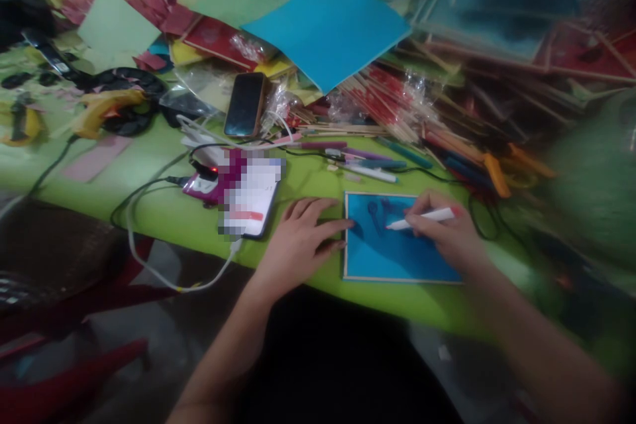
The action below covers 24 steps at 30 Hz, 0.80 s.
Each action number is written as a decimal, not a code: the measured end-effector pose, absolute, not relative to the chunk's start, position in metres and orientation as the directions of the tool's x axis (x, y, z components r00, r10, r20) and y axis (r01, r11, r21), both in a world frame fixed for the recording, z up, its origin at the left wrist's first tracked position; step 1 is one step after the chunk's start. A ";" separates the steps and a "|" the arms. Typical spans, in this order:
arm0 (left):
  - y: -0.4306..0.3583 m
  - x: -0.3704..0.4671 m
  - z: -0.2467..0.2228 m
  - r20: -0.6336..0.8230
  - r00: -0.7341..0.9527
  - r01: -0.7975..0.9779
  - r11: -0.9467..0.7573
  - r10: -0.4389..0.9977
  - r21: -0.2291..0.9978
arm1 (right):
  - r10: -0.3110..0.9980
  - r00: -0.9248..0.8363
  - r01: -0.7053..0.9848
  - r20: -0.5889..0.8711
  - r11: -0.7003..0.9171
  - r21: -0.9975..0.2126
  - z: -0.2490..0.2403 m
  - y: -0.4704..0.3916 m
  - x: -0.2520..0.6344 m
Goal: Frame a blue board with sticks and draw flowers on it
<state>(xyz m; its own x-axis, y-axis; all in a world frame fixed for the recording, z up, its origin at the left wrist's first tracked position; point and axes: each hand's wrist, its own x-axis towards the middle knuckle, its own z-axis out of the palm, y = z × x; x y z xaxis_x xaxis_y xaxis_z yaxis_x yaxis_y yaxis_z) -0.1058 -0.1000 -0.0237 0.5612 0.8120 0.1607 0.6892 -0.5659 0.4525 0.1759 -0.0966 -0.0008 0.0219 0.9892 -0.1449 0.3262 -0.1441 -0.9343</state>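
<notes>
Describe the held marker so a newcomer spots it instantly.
On the green table, find the blue panel edged with pale strips. Over it, the right hand grips a white marker with a red end; unlike the loose pens beyond, it's held.

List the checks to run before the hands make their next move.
1. Right hand gripping the white marker: ok.
2. Left hand at the left edge of the blue card: ok.
3. Card lying on the green table: ok.
4. Marker tip touching the card: cannot tell.
5. Dark marks sharp enough to read: not ok, blurred.
6. Lit phone apart from the card: ok, table shows between.
</notes>
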 end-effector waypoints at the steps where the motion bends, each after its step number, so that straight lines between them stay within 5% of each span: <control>1: -0.100 -0.106 -0.024 0.164 0.560 0.689 -0.566 0.812 0.452 | 0.988 0.012 0.326 -0.151 -0.147 -0.934 0.000 -0.097 0.175; 10: -0.100 -0.106 -0.024 0.171 0.562 0.684 -0.571 0.809 0.454 | 0.983 -0.014 0.320 -0.181 -0.167 -0.933 0.006 -0.098 0.171; 17: -0.100 -0.107 -0.024 0.184 0.567 0.682 -0.583 0.803 0.442 | 0.982 0.176 0.250 -0.070 -0.113 -0.962 -0.003 -0.093 0.180; 24: -0.100 -0.108 -0.024 0.179 0.572 0.684 -0.586 0.800 0.434 | 0.982 0.179 0.309 -0.066 -0.120 -0.944 0.003 -0.091 0.178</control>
